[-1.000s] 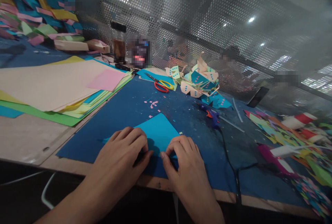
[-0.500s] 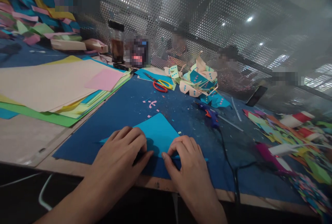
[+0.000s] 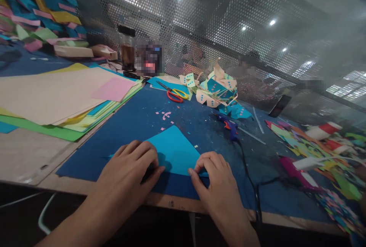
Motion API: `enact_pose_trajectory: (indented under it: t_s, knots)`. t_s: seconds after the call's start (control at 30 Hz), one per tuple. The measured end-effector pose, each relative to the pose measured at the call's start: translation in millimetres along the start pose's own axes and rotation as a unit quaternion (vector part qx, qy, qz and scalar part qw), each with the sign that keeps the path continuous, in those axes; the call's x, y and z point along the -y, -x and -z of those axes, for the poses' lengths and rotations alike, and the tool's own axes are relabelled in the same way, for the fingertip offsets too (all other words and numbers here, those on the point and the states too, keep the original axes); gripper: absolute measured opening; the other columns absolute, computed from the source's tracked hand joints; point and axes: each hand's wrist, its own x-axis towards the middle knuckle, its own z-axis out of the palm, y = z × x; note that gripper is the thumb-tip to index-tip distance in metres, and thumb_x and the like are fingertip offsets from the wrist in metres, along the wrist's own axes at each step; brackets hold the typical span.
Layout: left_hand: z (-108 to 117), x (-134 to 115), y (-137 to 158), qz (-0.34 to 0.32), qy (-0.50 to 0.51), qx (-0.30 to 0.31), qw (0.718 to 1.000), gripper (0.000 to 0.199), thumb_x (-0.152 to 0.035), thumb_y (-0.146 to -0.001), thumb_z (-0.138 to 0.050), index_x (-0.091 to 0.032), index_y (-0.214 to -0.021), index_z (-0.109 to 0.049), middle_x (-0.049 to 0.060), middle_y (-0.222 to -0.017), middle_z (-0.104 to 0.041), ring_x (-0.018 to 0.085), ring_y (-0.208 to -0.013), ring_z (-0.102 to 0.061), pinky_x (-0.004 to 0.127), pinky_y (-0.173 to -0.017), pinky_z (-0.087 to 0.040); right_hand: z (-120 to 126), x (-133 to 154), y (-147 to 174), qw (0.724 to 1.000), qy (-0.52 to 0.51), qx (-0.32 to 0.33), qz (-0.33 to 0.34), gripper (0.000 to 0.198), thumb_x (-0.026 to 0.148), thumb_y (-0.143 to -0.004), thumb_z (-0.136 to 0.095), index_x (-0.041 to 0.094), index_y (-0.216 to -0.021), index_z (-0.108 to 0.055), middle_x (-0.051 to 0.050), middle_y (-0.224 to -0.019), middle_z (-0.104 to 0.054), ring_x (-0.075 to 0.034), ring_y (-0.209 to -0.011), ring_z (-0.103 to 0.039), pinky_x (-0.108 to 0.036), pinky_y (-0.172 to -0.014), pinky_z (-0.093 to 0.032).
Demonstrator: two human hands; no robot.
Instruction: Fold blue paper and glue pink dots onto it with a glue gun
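A blue sheet of paper (image 3: 177, 149), folded into a triangle with its peak pointing away, lies on the dark blue mat (image 3: 120, 125) near the table's front edge. My left hand (image 3: 134, 167) rests on its left part, fingers curled and thumb stretched along the near edge. At the right part of that edge, my right hand (image 3: 214, 170) pinches the paper between thumb and index finger. The far left corner of the paper peeks out past my left hand. Small pink paper scraps (image 3: 164, 116) lie just beyond the peak.
Coloured paper sheets (image 3: 51, 94) are stacked at left. Scissors (image 3: 175, 95) and cut paper pieces (image 3: 217, 86) lie farther back. A glue gun (image 3: 228, 125) trails its cord down the right side, near colourful scraps (image 3: 309, 144). A dark-lidded jar (image 3: 127, 50) stands behind.
My right hand has slid rightward along the paper's near edge, widening the gap between my hands. My left hand stays about where it was on the paper.
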Motion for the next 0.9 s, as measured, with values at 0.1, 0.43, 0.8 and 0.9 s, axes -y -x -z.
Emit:
enact_pose_trajectory:
  t_s: [0.1, 0.43, 0.8, 0.9]
  knots:
    - [1.0, 3.2, 2.6, 0.004, 0.001, -0.005, 1.0, 0.016, -0.032, -0.093, -0.058, -0.022, -0.081, -0.056, 0.003, -0.092, -0.063, 0.026, -0.089, -0.054, 0.043, -0.079, -0.039, 2.2, -5.4, 3.1, 1.0, 0.009, -0.003, -0.006, 0.017, 0.026, -0.092, -0.063, 0.023, -0.078, -0.054, -0.003, -0.092, -0.061, -0.024, -0.089, -0.055, -0.04, -0.081, -0.04]
    - [2.6, 12.8, 7.8, 0.016, -0.007, -0.029, 0.999, 0.02, -0.041, -0.093, -0.059, -0.024, -0.082, -0.06, 0.002, -0.094, -0.066, 0.026, -0.09, -0.056, 0.039, -0.078, -0.038, 5.4, -20.6, 9.8, 1.0, 0.025, -0.007, -0.017, 0.019, 0.033, -0.094, -0.061, 0.023, -0.08, -0.054, -0.004, -0.095, -0.06, -0.025, -0.092, -0.056, -0.04, -0.082, -0.043]
    - [9.1, 26.9, 13.4, -0.027, 0.027, -0.043, 0.998, 0.02, -0.047, -0.093, -0.058, -0.03, -0.09, -0.067, -0.002, -0.102, -0.072, 0.026, -0.102, -0.061, 0.044, -0.091, -0.042, 6.2, -27.4, 13.5, 1.0, -0.016, 0.004, -0.02, 0.024, 0.044, -0.096, -0.057, 0.025, -0.082, -0.056, -0.005, -0.099, -0.061, -0.026, -0.099, -0.057, -0.041, -0.088, -0.044]
    - [8.1, 28.0, 13.5, -0.022, 0.027, -0.049, 0.998, 0.02, -0.045, -0.094, -0.056, -0.03, -0.086, -0.067, -0.002, -0.102, -0.073, 0.026, -0.101, -0.062, 0.046, -0.094, -0.042, 5.0, -27.7, 13.8, 1.0, -0.013, 0.0, -0.023, 0.024, 0.044, -0.096, -0.058, 0.025, -0.081, -0.056, -0.005, -0.099, -0.061, -0.025, -0.099, -0.057, -0.041, -0.087, -0.044]
